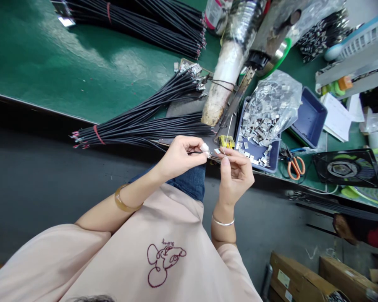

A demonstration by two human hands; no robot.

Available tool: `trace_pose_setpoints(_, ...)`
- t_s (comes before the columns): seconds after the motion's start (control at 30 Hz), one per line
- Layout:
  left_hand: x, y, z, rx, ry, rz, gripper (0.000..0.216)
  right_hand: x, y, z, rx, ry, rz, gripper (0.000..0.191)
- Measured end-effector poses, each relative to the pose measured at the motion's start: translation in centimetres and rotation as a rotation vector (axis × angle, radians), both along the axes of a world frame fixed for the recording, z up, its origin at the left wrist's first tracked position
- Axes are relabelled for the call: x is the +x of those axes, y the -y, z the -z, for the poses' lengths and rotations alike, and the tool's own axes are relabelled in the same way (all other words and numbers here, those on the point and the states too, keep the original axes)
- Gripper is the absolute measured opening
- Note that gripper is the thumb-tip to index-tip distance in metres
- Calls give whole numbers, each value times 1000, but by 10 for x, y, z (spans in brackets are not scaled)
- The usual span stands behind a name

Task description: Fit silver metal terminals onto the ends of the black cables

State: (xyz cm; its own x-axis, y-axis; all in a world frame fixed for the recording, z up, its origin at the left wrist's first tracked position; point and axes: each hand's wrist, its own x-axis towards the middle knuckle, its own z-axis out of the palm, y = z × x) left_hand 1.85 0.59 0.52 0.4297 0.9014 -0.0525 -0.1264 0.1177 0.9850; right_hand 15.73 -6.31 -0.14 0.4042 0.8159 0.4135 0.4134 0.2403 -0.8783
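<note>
My left hand is closed in a pinch on a black cable, whose end points right; a white cover wraps a fingertip. Facing it, my right hand is closed, thumb against fingers, on a small metal connector. A thin silvery wire runs down towards the right fingertips; whether they grip it too I cannot tell. Just beyond lies a yellow block. To the left, a bundle of black cables rests on the bench, with metal connectors on several far ends.
A blue tray of loose connectors and a plastic bag sit right of my hands. Above hangs a foil-wrapped duct. Orange-handled scissors and a black fan lie farther right. More cables lie at the back.
</note>
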Motion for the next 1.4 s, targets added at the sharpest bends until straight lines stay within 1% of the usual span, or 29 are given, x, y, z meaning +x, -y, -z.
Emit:
trace_pose_setpoints(0.13,1,-1,-2,-21,21,-7,9,-2,4,3,11,57,-44,2)
trace_pose_setpoints(0.23,1,-1,-2,-51,50,-22,9,-2,5,5,19,76,-47,2)
trace_pose_setpoints(0.43,0,-1,-2,-70,68,-23,9,0,-1,8,59,14,51,1)
trace_pose_setpoints(0.5,0,-2,-3,-62,64,-24,9,2,-3,9,71,90,19,5)
trace_pose_setpoints(0.57,0,-3,-2,-53,59,-33,9,3,-4,10,88,227,-20,7)
trace_pose_setpoints(0.67,0,-5,-2,-42,47,-48,11,4,-5,11,137,408,-30,11)
trace_pose_setpoints(0.83,4,-6,-2,-27,50,-66,11,5,-8,12,212,538,-30,20)
trace_pose_setpoints(0.9,6,-6,-2,-31,57,-85,11,6,-9,14,234,532,-38,20)
trace_pose_setpoints(0.97,8,-6,-1,-23,50,-117,10,7,-10,16,231,477,-51,16)
trace_pose_setpoints(1.07,10,-6,1,8,16,-157,9,7,-11,19,168,369,-53,10)
trace_pose_setpoints(1.13,11,-6,3,22,4,-162,10,7,-13,19,123,324,-45,9)
trace_pose_setpoints(1.27,13,-8,4,37,20,-192,13,5,-17,14,120,292,-44,12)
trace_pose_setpoints(1.4,14,-9,1,61,32,-219,11,3,-20,5,135,348,-21,14)
